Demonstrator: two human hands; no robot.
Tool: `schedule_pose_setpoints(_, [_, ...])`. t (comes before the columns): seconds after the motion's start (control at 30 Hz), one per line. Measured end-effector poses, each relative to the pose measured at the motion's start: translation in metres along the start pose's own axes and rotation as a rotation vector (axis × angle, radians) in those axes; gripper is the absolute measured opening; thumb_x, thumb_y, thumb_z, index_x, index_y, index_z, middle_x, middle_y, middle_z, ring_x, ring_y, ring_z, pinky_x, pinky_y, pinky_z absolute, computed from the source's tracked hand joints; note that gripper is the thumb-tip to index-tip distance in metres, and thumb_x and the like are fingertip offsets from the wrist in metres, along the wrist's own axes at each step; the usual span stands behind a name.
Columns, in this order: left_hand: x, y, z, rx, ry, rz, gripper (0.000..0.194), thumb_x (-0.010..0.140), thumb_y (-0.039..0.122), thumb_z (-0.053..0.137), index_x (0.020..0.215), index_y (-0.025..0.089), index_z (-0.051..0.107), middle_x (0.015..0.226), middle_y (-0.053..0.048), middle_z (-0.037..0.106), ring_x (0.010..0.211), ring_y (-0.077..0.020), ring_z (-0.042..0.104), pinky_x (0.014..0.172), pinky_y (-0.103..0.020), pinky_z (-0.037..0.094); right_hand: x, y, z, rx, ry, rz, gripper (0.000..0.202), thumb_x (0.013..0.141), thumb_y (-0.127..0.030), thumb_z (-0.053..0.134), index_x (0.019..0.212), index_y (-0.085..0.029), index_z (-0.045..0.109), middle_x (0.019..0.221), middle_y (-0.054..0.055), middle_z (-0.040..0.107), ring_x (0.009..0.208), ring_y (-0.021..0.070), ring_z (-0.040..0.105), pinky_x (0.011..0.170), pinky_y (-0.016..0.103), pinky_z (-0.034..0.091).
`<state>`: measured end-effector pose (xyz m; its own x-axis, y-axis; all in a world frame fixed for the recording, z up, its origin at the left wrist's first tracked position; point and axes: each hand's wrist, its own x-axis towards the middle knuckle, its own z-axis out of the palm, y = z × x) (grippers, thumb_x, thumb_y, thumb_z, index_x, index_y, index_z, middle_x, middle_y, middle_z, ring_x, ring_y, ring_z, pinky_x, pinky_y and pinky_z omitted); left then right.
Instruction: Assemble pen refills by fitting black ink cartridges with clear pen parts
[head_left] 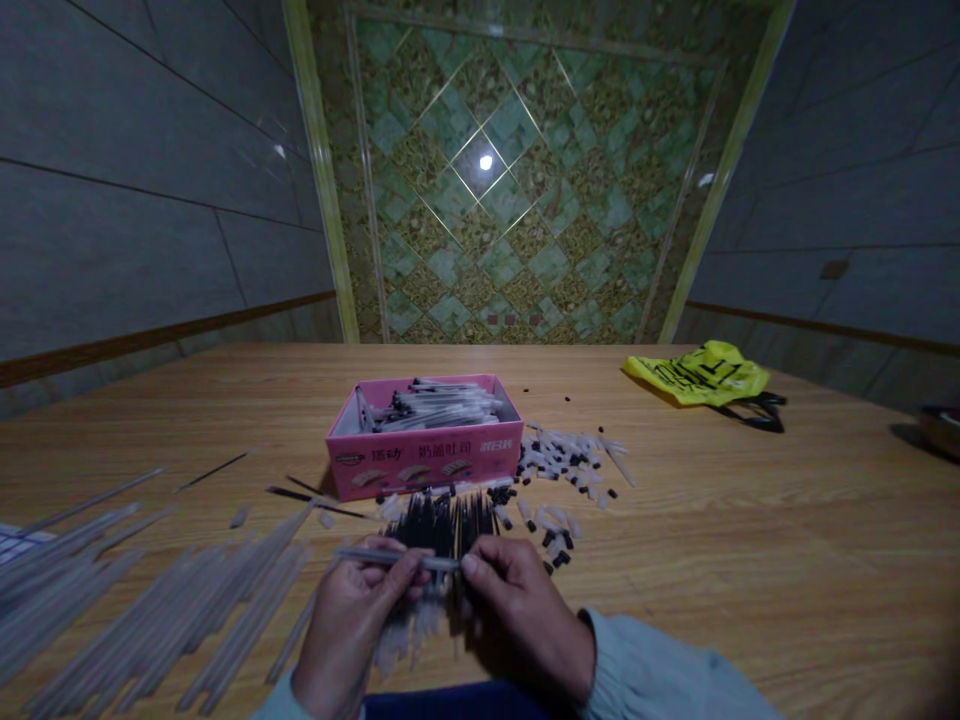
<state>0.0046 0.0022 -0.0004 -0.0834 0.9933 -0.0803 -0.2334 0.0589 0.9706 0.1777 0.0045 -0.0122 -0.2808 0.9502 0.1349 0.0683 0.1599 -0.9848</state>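
Mostly, the wood-grained table [750,520] fills the space before me, running back to a patterned wall [487,250]. On its left side, pale tubes [172,610] lie loosely side by side in slanting rows. The pink box [427,462] sits just beyond my hands, open at the top, with pale sticks [450,405] heaped inside, some showing dark ends. Far to the right, a crumpled yellow bag [697,372] with black lettering rests near the table's back edge.

Close in front of me, my left hand [360,605] has thumb and fingers clamped on a slim tube [375,555], held nearly level. My right hand [525,600] has its thumb and forefinger pinched together at the tube's right end. The tube is between me and the box, above a bunch of dark-tipped rods [431,525] on the table; their lower parts are blurred. Smallest are the black and whitish short pieces [562,455], scattered beside the box and nearer my right hand.
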Motion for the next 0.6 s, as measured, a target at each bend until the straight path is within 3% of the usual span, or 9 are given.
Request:
schedule_pose_setpoints(0.07, [-0.0002,0.0006,0.0008,-0.008,0.01,-0.004,0.031,0.06,0.031,0.077,0.077,0.011,0.061,0.068,-0.006,0.072,0.062,-0.013,0.064,0.057,-0.02,0.049,0.0,0.0008,0.0007,0.021,-0.012,0.011,0.043,0.086,-0.053,0.045,0.064,-0.016,0.049,0.053,-0.002,0.05,0.047,0.0095,0.046,0.045,0.02,0.034])
schedule_pose_setpoints(0.2, [-0.0007,0.0019,0.0019,-0.021,0.021,-0.018,0.031,0.058,0.032,0.078,0.074,0.011,0.061,0.063,-0.005,0.071,0.06,-0.0139,0.064,0.058,-0.021,0.049,0.0003,0.0024,0.0005,-0.047,0.068,-0.083,0.036,0.079,-0.05,0.058,0.072,-0.016,0.053,0.062,-0.002,0.051,0.058,0.0105,0.049,0.053,0.02,0.037])
schedule_pose_setpoints(0.33, [-0.0012,0.0028,0.0024,-0.005,0.02,0.012,0.031,0.058,0.032,0.078,0.074,0.012,0.06,0.066,-0.006,0.072,0.06,-0.0149,0.064,0.058,-0.023,0.05,-0.0001,0.0019,-0.0001,0.02,-0.021,0.04,0.046,0.086,-0.056,0.043,0.066,-0.016,0.05,0.053,-0.002,0.049,0.048,0.0097,0.048,0.044,0.019,0.033])
schedule_pose_setpoints(0.47, [-0.0025,0.0049,0.0033,0.0,0.026,0.007,0.032,0.058,0.032,0.078,0.075,0.012,0.059,0.066,-0.005,0.071,0.06,-0.0142,0.064,0.058,-0.023,0.049,-0.0012,0.0003,0.0004,0.01,0.03,-0.044,0.035,0.078,-0.049,0.061,0.073,-0.015,0.053,0.059,-0.003,0.051,0.054,0.009,0.048,0.048,0.018,0.035])
schedule_pose_setpoints(0.6, [-0.0034,0.0047,0.0036,0.008,0.012,0.008,0.033,0.059,0.033,0.078,0.075,0.014,0.057,0.065,-0.004,0.071,0.059,-0.0137,0.063,0.057,-0.022,0.048,-0.0004,0.0058,0.0028,0.187,-0.078,0.045,0.042,0.084,-0.053,0.05,0.065,-0.015,0.049,0.05,-0.002,0.053,0.038,0.0068,0.045,0.037,0.017,0.033])
